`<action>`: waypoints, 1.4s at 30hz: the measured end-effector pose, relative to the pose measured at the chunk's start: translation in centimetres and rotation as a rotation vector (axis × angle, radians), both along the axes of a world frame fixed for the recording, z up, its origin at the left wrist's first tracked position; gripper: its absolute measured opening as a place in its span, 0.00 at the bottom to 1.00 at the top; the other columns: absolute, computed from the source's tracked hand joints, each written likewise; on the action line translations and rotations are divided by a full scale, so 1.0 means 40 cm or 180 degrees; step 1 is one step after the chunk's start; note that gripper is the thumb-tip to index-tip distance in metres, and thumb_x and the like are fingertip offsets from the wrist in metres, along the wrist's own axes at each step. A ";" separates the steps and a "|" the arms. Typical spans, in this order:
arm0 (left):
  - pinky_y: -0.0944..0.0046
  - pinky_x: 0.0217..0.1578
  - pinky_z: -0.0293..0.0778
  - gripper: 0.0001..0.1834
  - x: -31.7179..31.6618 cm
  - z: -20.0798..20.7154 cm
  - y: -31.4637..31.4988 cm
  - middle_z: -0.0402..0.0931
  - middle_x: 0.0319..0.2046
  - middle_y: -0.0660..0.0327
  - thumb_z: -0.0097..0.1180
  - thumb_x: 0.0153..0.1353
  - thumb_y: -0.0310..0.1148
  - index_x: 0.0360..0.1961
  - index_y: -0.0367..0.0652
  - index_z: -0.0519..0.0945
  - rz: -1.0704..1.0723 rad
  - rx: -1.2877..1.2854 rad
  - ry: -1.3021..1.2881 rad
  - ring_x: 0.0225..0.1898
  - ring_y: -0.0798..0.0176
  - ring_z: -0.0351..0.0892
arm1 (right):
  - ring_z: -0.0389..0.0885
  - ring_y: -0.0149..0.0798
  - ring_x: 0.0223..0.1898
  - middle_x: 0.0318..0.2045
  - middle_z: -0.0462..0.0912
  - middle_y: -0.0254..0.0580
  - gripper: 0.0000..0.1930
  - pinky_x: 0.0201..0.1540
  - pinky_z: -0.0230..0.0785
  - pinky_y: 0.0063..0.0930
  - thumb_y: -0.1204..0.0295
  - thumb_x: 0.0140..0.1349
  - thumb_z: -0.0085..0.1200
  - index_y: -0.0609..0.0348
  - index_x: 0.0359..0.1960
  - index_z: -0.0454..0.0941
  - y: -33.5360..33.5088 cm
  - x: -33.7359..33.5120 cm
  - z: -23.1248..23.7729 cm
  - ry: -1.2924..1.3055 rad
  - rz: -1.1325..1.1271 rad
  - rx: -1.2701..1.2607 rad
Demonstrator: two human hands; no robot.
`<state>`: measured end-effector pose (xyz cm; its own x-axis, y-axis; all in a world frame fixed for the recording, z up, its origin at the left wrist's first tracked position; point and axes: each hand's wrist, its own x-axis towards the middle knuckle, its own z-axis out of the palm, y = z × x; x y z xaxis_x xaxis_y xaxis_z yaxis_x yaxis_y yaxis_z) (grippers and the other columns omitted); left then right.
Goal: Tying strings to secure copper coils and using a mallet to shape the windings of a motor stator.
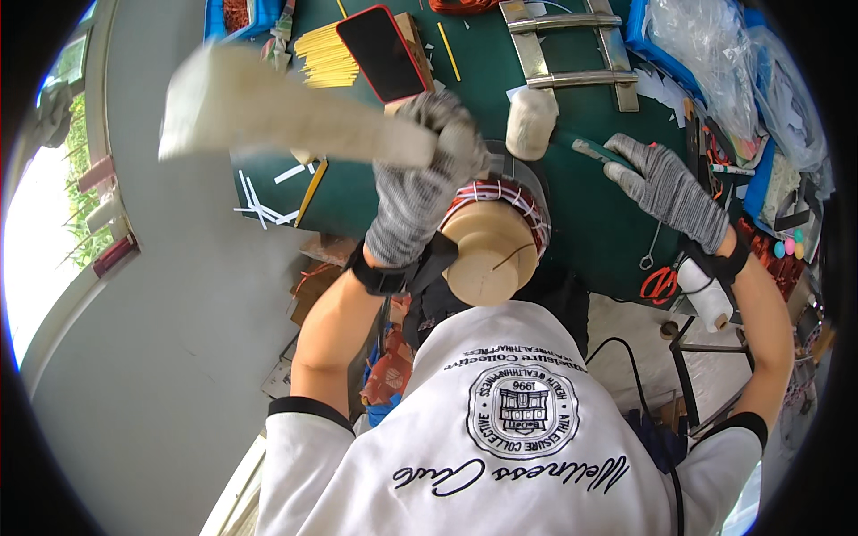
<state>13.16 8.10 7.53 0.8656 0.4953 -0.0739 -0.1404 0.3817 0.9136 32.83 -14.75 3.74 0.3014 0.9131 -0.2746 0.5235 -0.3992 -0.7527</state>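
My left hand, in a grey knit glove, is closed round the narrow end of a cream mallet-shaped thing. Its wide end points left and is smeared by motion. Below that hand stands a round cream block, stepped like a turned piece. Reddish wire coils laced with white cord ring its far side, inside a grey metal housing. Off to the right, my gloved right hand grips a slim teal stick-like tool pointing left. Between the hands sits a cream wrapped lump.
On the green table lie a red-edged phone, yellow sticks, white strips and a metal ladder-like frame. Blue bins with plastic bags line the right. Orange wire and a white spool lie near the right forearm.
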 end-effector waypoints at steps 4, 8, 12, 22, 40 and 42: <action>0.70 0.28 0.70 0.10 -0.014 0.040 -0.007 0.69 0.22 0.62 0.46 0.62 0.28 0.24 0.39 0.69 -0.0066 -0.0168 -0.0137 0.25 0.68 0.69 | 0.76 0.28 0.25 0.23 0.75 0.35 0.14 0.30 0.69 0.20 0.62 0.62 0.49 0.57 0.45 0.73 0.136 0.074 0.122 0.0568 -0.0652 -0.0833; 0.64 0.24 0.68 0.16 -0.006 0.028 -0.010 0.67 0.21 0.59 0.55 0.61 0.40 0.22 0.42 0.69 -0.0324 0.0376 0.0663 0.21 0.64 0.67 | 0.80 0.45 0.29 0.25 0.79 0.44 0.18 0.34 0.72 0.42 0.61 0.65 0.42 0.61 0.50 0.70 0.074 0.039 -0.049 -0.0372 -0.0075 0.1523; 0.63 0.24 0.69 0.16 -0.019 0.043 -0.017 0.67 0.22 0.59 0.55 0.60 0.41 0.22 0.42 0.69 -0.0611 0.0363 0.0642 0.22 0.64 0.68 | 0.78 0.50 0.36 0.37 0.78 0.47 0.17 0.38 0.70 0.38 0.58 0.61 0.48 0.57 0.43 0.73 0.091 -0.011 -0.007 -0.0511 0.1245 -0.0775; 0.62 0.26 0.70 0.16 -0.252 0.220 0.016 0.68 0.23 0.58 0.55 0.60 0.41 0.22 0.42 0.70 -0.1377 0.0282 0.0384 0.24 0.62 0.69 | 0.77 0.53 0.39 0.36 0.77 0.59 0.18 0.40 0.72 0.39 0.58 0.60 0.51 0.59 0.43 0.73 -0.083 -0.101 -0.024 -0.0396 0.0281 -0.0427; 0.60 0.28 0.72 0.16 -0.013 -0.024 -0.011 0.70 0.26 0.56 0.56 0.60 0.41 0.23 0.41 0.72 -0.2548 0.0281 -0.0028 0.27 0.59 0.72 | 0.80 0.51 0.29 0.28 0.79 0.55 0.23 0.32 0.72 0.37 0.55 0.59 0.52 0.65 0.45 0.71 -0.168 -0.390 -0.016 -0.1038 -0.1288 -0.0075; 0.57 0.34 0.74 0.16 0.031 0.044 -0.012 0.72 0.31 0.54 0.56 0.58 0.45 0.28 0.41 0.74 -0.2189 0.0305 -0.0477 0.32 0.54 0.74 | 0.79 0.50 0.30 0.28 0.79 0.53 0.24 0.33 0.72 0.35 0.54 0.58 0.53 0.63 0.45 0.71 -0.187 -0.365 -0.013 0.0900 -0.1489 -0.1323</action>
<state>14.41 7.63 9.29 0.9818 -0.1687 0.0868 -0.0231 0.3477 0.9373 18.23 -22.25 3.22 0.5036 0.5060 -0.7003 0.0317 -0.8208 -0.5703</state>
